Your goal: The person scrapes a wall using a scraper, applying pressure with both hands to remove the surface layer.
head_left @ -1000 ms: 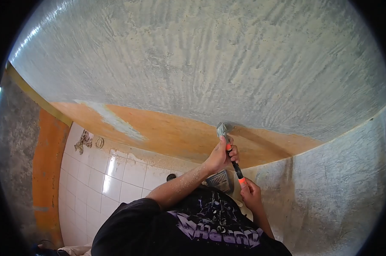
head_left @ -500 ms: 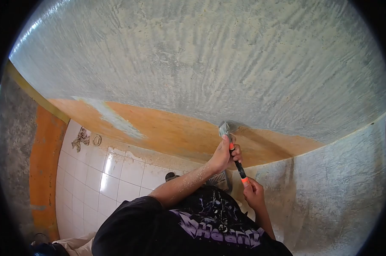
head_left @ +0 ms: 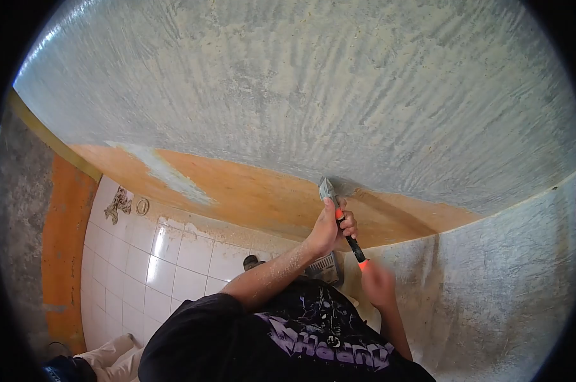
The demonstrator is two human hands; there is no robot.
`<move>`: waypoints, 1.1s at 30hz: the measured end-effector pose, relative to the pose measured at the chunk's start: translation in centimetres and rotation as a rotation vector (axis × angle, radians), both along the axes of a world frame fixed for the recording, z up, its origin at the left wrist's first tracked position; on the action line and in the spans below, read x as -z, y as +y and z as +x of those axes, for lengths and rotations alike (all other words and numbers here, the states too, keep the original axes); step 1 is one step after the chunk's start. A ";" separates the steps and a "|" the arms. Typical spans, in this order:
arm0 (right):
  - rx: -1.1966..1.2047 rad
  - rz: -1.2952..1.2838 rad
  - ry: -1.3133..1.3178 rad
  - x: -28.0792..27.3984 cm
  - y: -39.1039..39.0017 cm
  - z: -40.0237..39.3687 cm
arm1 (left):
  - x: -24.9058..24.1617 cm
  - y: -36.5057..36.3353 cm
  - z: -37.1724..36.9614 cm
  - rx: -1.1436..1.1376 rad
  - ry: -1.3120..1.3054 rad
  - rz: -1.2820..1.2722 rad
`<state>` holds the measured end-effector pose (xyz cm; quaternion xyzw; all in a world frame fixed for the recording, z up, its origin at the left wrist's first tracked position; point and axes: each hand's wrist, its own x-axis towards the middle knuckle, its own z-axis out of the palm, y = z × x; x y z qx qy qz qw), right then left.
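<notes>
Wrapped around the upper handle of the scraper (head_left: 349, 237), just below its metal head, your left hand (head_left: 327, 230) is closed on the black-and-orange tool. Your right hand (head_left: 378, 284) is at the orange lower end, but it is blurred, and you cannot tell whether its fingers are closed. The scraper stands tilted, its grey head at the border between the streaked grey surface and the orange paint.

Largest before you is the grey wall (head_left: 262, 83), with the orange band (head_left: 249, 194) along its lower part. To your right is another mottled grey wall (head_left: 498, 286). Down on your left spreads the white tiled floor (head_left: 179, 261).

Your black T-shirt (head_left: 237, 337) carries large purple lettering (head_left: 335, 347), distorted and partly folded, so you cannot read it with certainty. Another person's light trousers (head_left: 113, 360) show at the lower left.

Partly hidden beyond your shirt is a grey slotted container (head_left: 326, 268); its contents are too unclear to tell. A dark object (head_left: 253, 262) lies near it. Farther left, a crumpled, stained cloth (head_left: 118, 205) is just beside a small ring-shaped item (head_left: 142, 206), which shows no readable label.
</notes>
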<state>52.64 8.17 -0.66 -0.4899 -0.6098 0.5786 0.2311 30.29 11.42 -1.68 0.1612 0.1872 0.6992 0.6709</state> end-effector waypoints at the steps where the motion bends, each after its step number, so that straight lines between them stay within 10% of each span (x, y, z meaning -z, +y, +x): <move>1: -0.005 -0.005 0.015 0.3 -0.1 0.1 | 0.0 0.0 0.0 0.002 -0.002 -0.006; 33: 0.102 -0.053 0.061 0.1 -2.4 -1.6 | 0.3 -0.5 -1.5 0.100 0.007 -0.004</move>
